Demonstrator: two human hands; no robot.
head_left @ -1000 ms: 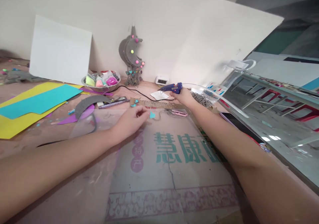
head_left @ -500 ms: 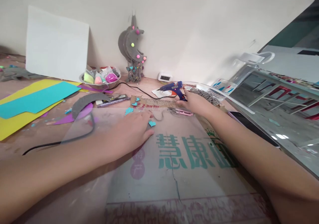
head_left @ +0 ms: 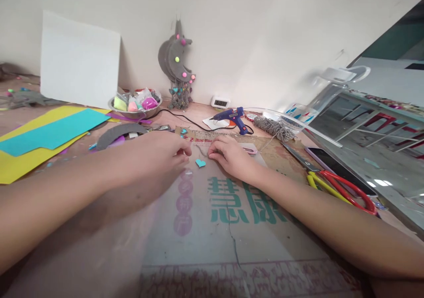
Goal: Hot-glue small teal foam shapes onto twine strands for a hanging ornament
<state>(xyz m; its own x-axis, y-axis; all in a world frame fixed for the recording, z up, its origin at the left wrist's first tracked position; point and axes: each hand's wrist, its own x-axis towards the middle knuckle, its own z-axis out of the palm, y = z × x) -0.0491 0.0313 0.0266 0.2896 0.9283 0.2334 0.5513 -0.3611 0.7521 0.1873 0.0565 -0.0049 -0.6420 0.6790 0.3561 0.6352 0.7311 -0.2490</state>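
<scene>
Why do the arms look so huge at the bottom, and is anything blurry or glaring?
Head view: the wide lens swells the forearms near the lower corners; the left hand is slightly smeared, while the teal heart and glue gun look crisp; light is soft, shadows faint; bright reflections sit on the glossy surface at right.

Room near, clutter far
Printed mat (head_left: 232, 227) lies bare on the near side — open passage; 1 teal heart (head_left: 200, 162) fills the gap between left hand (head_left: 159, 154) and right hand (head_left: 232, 157); cardboard strip (head_left: 207, 135) and glue gun (head_left: 232, 117) crowd behind, scissors (head_left: 341, 188) at right.
</scene>
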